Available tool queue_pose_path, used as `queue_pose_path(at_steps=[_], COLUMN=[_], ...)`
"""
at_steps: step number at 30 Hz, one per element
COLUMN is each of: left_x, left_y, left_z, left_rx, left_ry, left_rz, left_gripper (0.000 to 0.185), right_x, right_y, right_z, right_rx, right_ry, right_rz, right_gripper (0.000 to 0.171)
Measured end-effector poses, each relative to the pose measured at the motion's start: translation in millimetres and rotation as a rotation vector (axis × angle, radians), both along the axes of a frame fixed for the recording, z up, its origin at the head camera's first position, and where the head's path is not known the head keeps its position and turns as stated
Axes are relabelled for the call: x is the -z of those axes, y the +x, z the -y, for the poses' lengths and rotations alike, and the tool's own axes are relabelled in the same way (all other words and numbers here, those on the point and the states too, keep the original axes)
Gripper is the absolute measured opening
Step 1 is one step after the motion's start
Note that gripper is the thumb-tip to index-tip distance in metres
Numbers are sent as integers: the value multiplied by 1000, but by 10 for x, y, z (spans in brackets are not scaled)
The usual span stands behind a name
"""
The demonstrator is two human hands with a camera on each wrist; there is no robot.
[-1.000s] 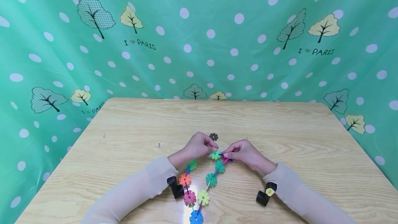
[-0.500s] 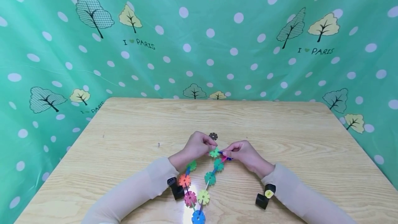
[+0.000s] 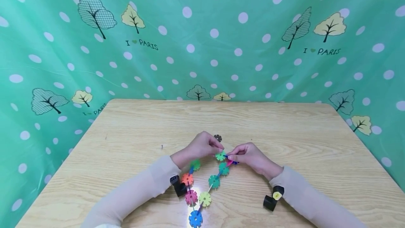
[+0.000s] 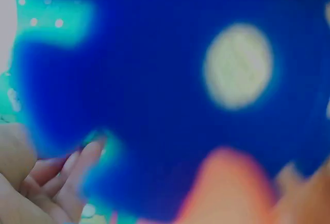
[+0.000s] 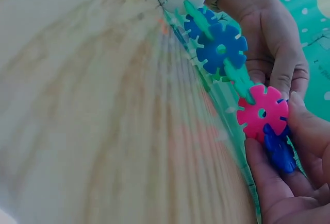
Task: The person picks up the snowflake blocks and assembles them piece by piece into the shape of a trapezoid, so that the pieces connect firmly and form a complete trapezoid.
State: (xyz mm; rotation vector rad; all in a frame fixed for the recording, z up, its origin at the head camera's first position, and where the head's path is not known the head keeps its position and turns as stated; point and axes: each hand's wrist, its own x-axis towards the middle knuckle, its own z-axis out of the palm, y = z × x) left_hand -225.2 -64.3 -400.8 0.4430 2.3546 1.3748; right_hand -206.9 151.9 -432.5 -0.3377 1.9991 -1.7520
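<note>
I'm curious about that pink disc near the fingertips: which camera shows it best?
The right wrist view: the pink disc is sharp and close beside the right hand. The head view shows only a sliver; the left wrist view is blocked by a blurred blue disc.

**Chain slides nearer, hands edge up**

The left hand (image 3: 202, 146) lifts a touch toward the far side of the table (image 3: 126, 133), its fingertips now higher over the green disc (image 3: 220, 156) than half a second ago. The right hand (image 3: 250, 156) creeps a shade rightward with it. Below, the chain of discs (image 3: 202, 189) swings: the blue disc (image 3: 195, 218) at its bottom has slid left and sits fully in view, where before the frame's lower edge cut it.
</note>
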Motion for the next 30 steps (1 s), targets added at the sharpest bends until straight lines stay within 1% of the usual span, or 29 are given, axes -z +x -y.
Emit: queue_pose_path(at_steps=[3,5,6,11,13,15,18,21,25,30], left_x=[-30,-37,-38,-13,2,23,83,136,176,218], left_y=[-72,-140,-176,-352,-410,-463,-556,-636,-696,-723], left_z=[45,89,113,228,260,286,310,318,303,256], left_rx=[88,126,134,123,116,114,101,99,131,173], left_ry=[-11,-6,4,28,42,51,37,11,10,7], left_rz=[-25,-38,-37,-38,-28,-24,-19,-37,-42,-63], left_gripper=[13,18,20,24,26,27,29,32,34,34], right_x=[19,19,16,2,-9,-28,-65,-92,-114,-113], right_y=[-25,-42,-49,-93,-105,-107,-99,-93,-91,-97], right_z=[-32,-54,-65,-88,-80,-63,-30,4,33,48], right_rx=[-13,-34,-46,-136,-157,-161,-136,-129,-141,-141], right_ry=[11,20,22,1,0,19,83,143,182,177], right_rz=[9,7,5,21,30,27,-6,-44,-84,-105], right_gripper=[28,33,35,41,41,40,38,34,31,29])
